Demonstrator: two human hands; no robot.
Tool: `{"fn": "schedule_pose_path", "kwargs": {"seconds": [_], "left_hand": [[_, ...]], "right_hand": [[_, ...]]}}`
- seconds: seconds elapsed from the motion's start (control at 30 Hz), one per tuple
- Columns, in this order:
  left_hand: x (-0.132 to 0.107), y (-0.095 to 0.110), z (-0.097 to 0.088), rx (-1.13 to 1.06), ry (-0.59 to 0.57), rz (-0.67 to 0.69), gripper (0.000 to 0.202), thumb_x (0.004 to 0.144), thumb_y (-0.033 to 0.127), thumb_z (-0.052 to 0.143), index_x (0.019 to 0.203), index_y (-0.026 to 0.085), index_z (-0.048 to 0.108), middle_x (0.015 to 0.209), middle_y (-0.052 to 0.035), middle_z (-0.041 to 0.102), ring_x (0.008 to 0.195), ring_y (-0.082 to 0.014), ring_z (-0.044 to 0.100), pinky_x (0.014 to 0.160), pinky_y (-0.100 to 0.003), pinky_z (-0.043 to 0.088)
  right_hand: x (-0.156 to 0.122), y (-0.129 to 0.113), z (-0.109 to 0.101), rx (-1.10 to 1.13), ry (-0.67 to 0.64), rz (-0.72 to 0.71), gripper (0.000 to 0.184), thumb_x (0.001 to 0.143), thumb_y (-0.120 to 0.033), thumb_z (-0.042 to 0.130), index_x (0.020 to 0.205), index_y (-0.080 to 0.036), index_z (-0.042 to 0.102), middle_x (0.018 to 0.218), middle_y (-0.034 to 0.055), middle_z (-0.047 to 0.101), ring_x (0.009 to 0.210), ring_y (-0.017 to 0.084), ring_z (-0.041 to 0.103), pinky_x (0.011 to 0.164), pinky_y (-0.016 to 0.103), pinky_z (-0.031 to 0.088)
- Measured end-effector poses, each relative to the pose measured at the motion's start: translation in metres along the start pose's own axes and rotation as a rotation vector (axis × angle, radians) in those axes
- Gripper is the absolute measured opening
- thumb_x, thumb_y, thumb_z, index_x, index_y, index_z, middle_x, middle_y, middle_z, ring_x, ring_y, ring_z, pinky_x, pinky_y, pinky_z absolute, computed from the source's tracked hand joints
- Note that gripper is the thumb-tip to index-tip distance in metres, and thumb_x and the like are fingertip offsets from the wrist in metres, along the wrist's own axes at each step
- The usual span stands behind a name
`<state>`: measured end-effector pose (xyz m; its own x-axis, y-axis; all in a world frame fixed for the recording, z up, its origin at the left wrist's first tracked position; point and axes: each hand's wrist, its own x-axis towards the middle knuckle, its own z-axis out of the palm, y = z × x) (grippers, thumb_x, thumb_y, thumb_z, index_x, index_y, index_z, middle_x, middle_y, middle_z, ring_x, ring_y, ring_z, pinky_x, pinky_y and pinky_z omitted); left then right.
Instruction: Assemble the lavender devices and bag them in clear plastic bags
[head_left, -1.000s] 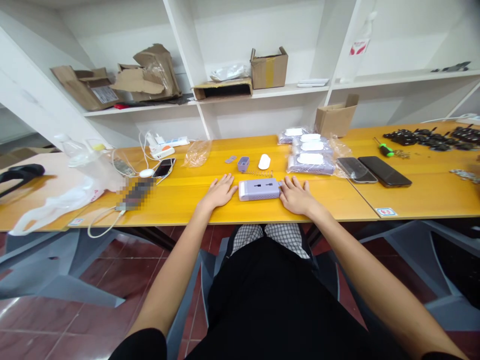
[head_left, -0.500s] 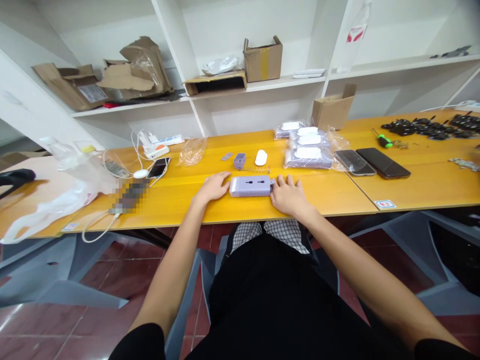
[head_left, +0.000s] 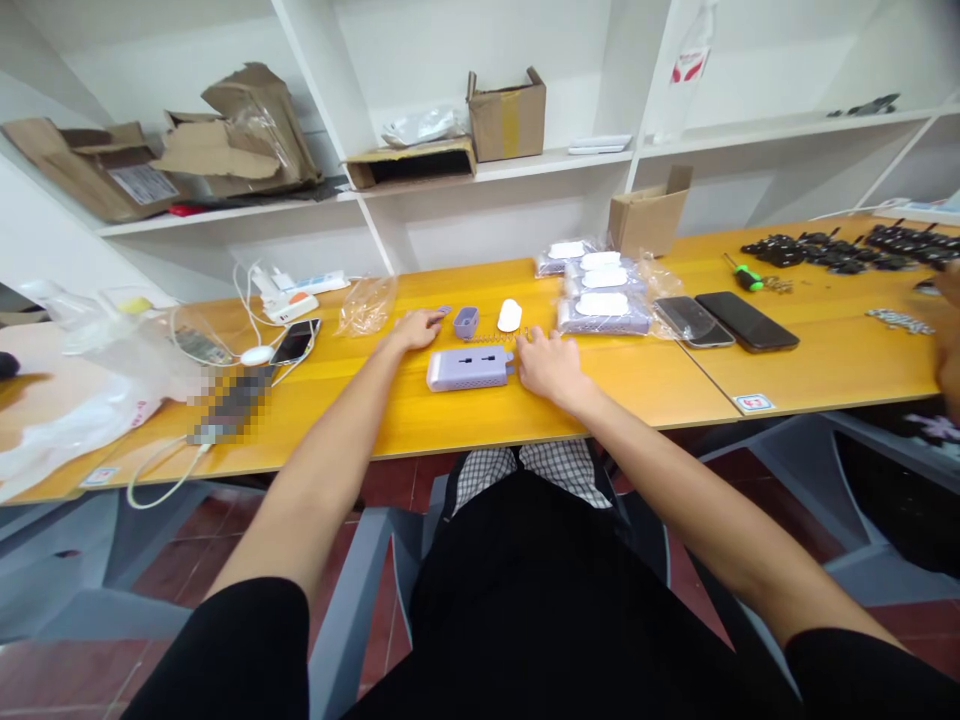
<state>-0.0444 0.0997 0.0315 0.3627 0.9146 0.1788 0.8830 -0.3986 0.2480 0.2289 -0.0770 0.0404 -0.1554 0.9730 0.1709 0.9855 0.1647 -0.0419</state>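
My left hand reaches across the table with fingers stretched out, its tips at a small flat purple piece that they partly cover. My right hand rests with bent, parted fingers beside a thin coil spring; the fingertips are at the spring's right end, and whether they touch it I cannot tell. Between my forearms lies a long lilac case with two black plug-shaped marks on top and a small tab at its right end. Behind it are a small open purple cup and a white oval piece.
Bagged lilac units lie at the back right, near two dark phones and a green screwdriver. Cables and a power strip sit to the left. Shelves with cardboard boxes rise behind. Another person's hand shows at the far right.
My left hand has left the case's left end and moved back to the small flat piece. My right hand has come off the tab and shifted to the spring's end. The view has shifted.
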Motion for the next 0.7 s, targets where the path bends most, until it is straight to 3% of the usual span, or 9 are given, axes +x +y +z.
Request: {"fn": "schedule_pose_path", "kwargs": {"seconds": [0.1,0.2,0.3,0.4,0.5,0.57,0.7], "left_hand": [[-0.016,-0.013,-0.006,0.035,-0.015,-0.061,0.041,0.095,0.034,0.056,0.127,0.018,0.074,0.130,-0.0124,0.076,0.120,-0.0283,0.070,0.111,-0.045,0.051],[-0.040,-0.020,-0.019,0.075,-0.050,-0.113,0.035,0.092,0.030,0.057,0.117,0.018,0.078,0.122,-0.0119,0.080,0.111,-0.0276,0.073,0.106,-0.042,0.054],[-0.081,-0.022,-0.029,0.048,-0.085,-0.089,0.032,0.091,0.031,0.057,0.111,0.021,0.080,0.121,-0.0093,0.080,0.113,-0.0276,0.073,0.109,-0.041,0.054],[-0.142,-0.016,-0.033,0.011,-0.002,-0.023,0.036,0.095,0.040,0.053,0.113,0.026,0.080,0.134,-0.0064,0.076,0.127,-0.0286,0.068,0.118,-0.045,0.048],[-0.202,0.000,-0.030,0.003,0.088,-0.029,0.040,0.097,0.046,0.049,0.113,0.029,0.081,0.136,-0.0057,0.074,0.127,-0.0311,0.066,0.117,-0.052,0.048],[-0.229,0.019,-0.026,-0.036,0.111,-0.001,0.038,0.098,0.047,0.049,0.110,0.032,0.082,0.134,-0.0052,0.075,0.123,-0.0313,0.067,0.114,-0.055,0.050],[-0.242,0.071,-0.014,-0.149,0.053,0.142,0.034,0.104,0.041,0.049,0.118,0.038,0.079,0.137,-0.0022,0.073,0.123,-0.0287,0.065,0.111,-0.056,0.052]], "right_hand": [[0.010,0.004,0.013,0.002,0.064,-0.074,0.049,0.099,-0.021,0.047,0.147,-0.016,0.056,0.158,0.0220,0.049,0.128,0.042,0.054,0.096,0.055,0.049],[0.020,0.007,0.022,0.029,0.028,-0.169,0.058,0.099,-0.020,0.045,0.158,-0.020,0.045,0.170,0.0164,0.038,0.141,0.042,0.043,0.108,0.063,0.041],[0.022,0.013,0.023,0.040,-0.008,-0.171,0.055,0.102,-0.021,0.040,0.156,-0.016,0.047,0.158,0.0204,0.052,0.135,0.041,0.049,0.108,0.063,0.039],[0.013,0.024,0.021,0.017,0.011,-0.134,0.045,0.105,-0.023,0.035,0.142,-0.012,0.060,0.138,0.0219,0.065,0.127,0.039,0.055,0.105,0.056,0.042],[-0.003,0.037,0.018,0.022,0.011,-0.124,0.041,0.106,-0.027,0.037,0.129,-0.014,0.068,0.133,0.0209,0.068,0.128,0.038,0.055,0.101,0.051,0.045],[-0.012,0.045,0.017,0.022,0.024,-0.089,0.040,0.106,-0.030,0.041,0.126,-0.015,0.072,0.133,0.0214,0.067,0.128,0.039,0.055,0.100,0.051,0.046],[-0.020,0.060,0.015,0.052,0.038,-0.001,0.037,0.103,-0.031,0.049,0.123,-0.015,0.077,0.127,0.0224,0.070,0.122,0.040,0.061,0.099,0.050,0.049]]}}
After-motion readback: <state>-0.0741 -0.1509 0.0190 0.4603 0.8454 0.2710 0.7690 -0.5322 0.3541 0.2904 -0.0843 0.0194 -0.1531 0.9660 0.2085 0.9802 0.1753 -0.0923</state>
